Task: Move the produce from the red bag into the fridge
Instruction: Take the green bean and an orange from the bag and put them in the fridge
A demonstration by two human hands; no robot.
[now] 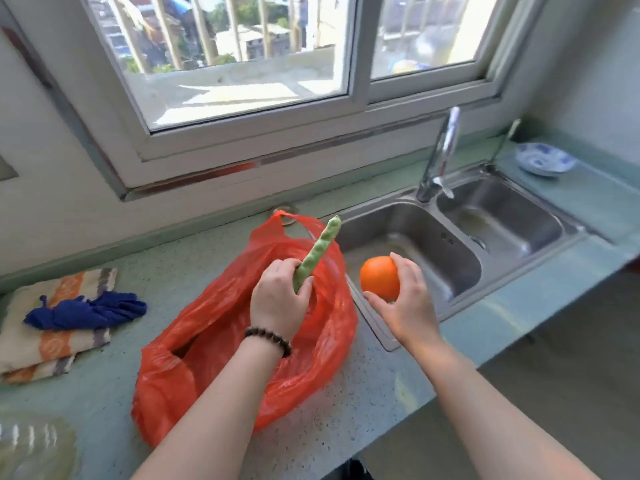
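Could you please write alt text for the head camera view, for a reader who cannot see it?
A person's left hand grips a green bean pod above an open red bag on a counter, while the right hand holds an orange over a steel sink below a window.

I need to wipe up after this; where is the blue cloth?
In the head view the blue cloth lies on the striped towel at the counter's far left, left of the red bag.
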